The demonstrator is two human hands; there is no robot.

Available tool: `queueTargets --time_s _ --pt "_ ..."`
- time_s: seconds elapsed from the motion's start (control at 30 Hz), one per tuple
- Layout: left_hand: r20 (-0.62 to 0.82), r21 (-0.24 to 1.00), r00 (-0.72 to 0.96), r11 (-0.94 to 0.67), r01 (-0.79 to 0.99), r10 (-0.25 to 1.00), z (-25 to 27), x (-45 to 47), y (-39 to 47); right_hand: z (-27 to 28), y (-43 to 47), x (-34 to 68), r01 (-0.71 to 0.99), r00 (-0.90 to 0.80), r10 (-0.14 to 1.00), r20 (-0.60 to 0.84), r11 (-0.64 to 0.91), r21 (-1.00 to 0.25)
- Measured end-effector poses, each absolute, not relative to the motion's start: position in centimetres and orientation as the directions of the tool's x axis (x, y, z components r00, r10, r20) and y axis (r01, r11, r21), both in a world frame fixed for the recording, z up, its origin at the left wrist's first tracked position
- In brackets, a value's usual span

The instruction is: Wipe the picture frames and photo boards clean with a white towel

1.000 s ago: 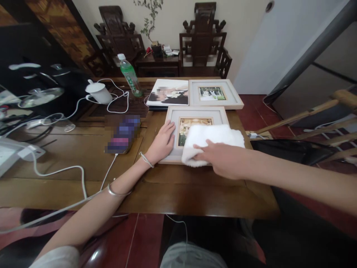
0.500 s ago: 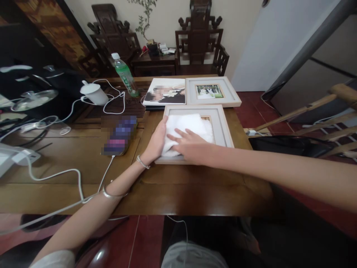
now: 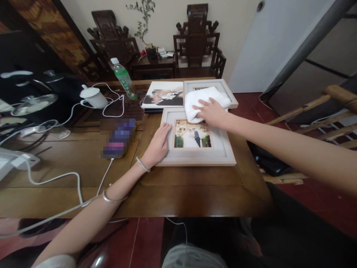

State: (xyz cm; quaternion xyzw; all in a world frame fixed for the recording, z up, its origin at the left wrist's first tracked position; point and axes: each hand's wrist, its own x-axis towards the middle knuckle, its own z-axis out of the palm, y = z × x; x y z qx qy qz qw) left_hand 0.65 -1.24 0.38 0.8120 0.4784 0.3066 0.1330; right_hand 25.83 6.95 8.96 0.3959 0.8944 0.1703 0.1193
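A light-wood picture frame [image 3: 195,163] lies flat near the table's right end, its small wedding photo facing up. Along its left side rests my left hand [image 3: 159,145], fingers curled over the rim and the palm against the edge. My right hand [image 3: 213,112] holds a folded white cloth [image 3: 208,96], pressing it down with fingers partly spread. The cloth covers the near frame's top edge and much of a second picture frame [image 3: 232,97] behind it, hiding most of that photo. Left of the second frame is a white-edged photo print [image 3: 164,87] of people.
A phone [image 3: 118,137] on a charging cable lies to the left. Behind it stand a green-labelled bottle [image 3: 125,80] and a lidded white cup [image 3: 94,97] among white cables. A glass-lidded pot [image 3: 36,104] sits at far left. Wooden chairs [image 3: 196,37] stand beyond the table.
My right hand has moved the white cloth away from me, off the near frame's photo and onto the second frame. My left hand stays at the near frame's left edge, slightly lower.
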Motion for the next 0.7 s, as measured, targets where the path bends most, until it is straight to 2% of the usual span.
queueTargets --time_s 0.2,0.4,0.53,0.6,0.7 --pt "0.391 0.524 0.338 -0.508 0.683 0.856 0.1 0.4 -1.1 9.2 2.7 30.2 0.712 -0.601 0.790 -0.124 0.599 0.367" --pt "0.392 0.515 0.334 -0.505 0.693 0.857 0.2 0.4 -1.0 10.4 -5.9 29.4 0.707 -0.614 0.749 -0.250 0.663 0.248" --pt "0.392 0.483 0.359 -0.521 0.703 0.847 0.2 0.4 -0.9 11.3 -8.6 28.5 0.746 -0.612 0.747 -0.260 0.655 0.124" --pt "0.385 0.480 0.368 -0.524 0.704 0.846 0.2 0.4 -0.8 11.2 -7.8 28.7 0.747 -0.608 0.754 -0.249 0.650 0.142" --pt "0.374 0.481 0.375 -0.523 0.704 0.848 0.2 0.3 -0.8 10.5 -4.3 29.6 0.725 -0.615 0.764 -0.194 0.645 0.242"
